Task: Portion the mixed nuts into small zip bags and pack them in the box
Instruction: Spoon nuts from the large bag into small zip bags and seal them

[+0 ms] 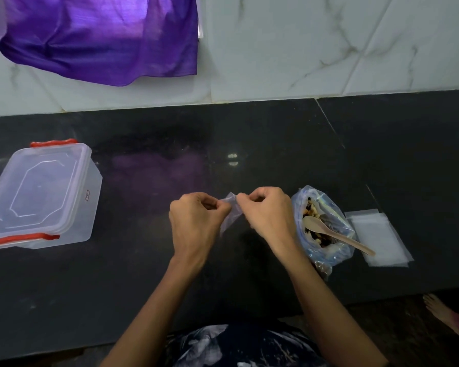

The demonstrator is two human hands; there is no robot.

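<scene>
A small clear zip bag (231, 213) hangs between my two hands above the dark counter. My left hand (194, 221) pinches its top edge from the left and my right hand (268, 213) pinches it from the right. The bag looks empty. Just right of my right hand stands a big open plastic bag of mixed nuts (321, 226) with a wooden spoon (337, 234) resting in it, handle pointing right. A flat stack of empty zip bags (379, 239) lies further right. The clear plastic box (37, 197) with red clips sits at the left, lid on.
The black stone counter (223, 144) runs up to a white marble-tiled wall (329, 49). A purple cloth (104, 38) hangs over the wall at upper left. Another person's bare foot (440, 311) shows on the floor at lower right, past the counter's front edge.
</scene>
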